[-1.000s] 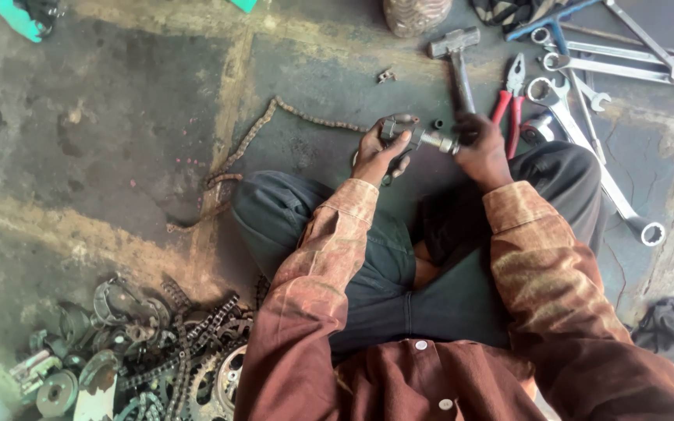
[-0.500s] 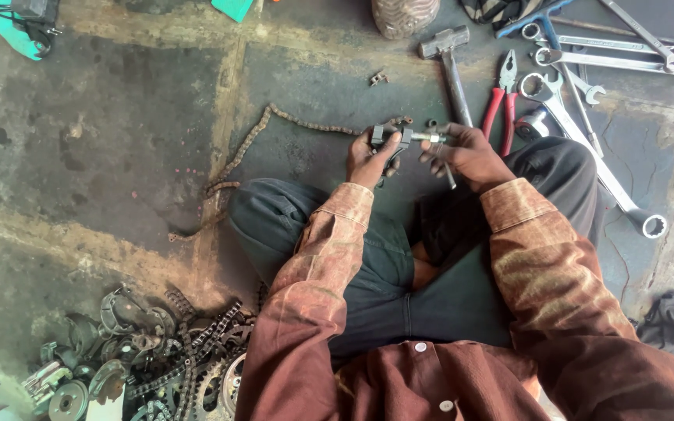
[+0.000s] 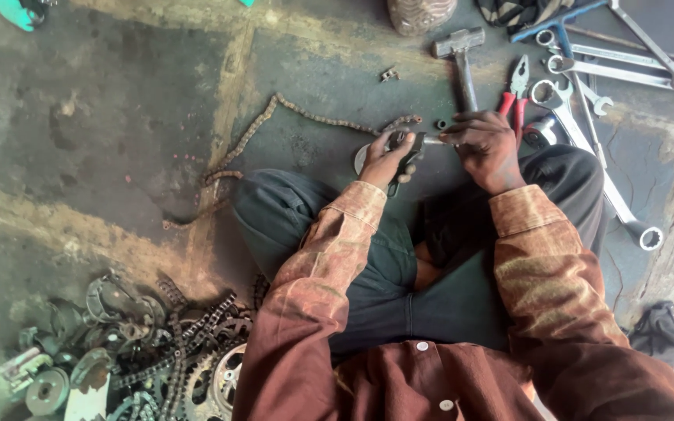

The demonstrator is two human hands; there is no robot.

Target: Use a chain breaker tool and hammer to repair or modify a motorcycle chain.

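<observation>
Hands (image 3: 438, 152), two, one chain (image 3: 306, 117), one hammer (image 3: 462, 58)

Rusty metal chain (image 3: 306, 117); rough, stained concrete floor (image 3: 103, 117); shiny steel wrenches (image 3: 587, 132).

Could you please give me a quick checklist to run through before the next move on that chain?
1. Left hand grips the small dark part: ok.
2. Right hand holds a thin metal tool against that part: ok.
3. Chain lies stretched on the floor, its near end by the hands: ok.
4. Whether the tool tip sits exactly on a pin: cannot tell, fingers hide it.
5. Hammer and red-handled pliers lie on the floor beyond the right hand: ok.
</observation>
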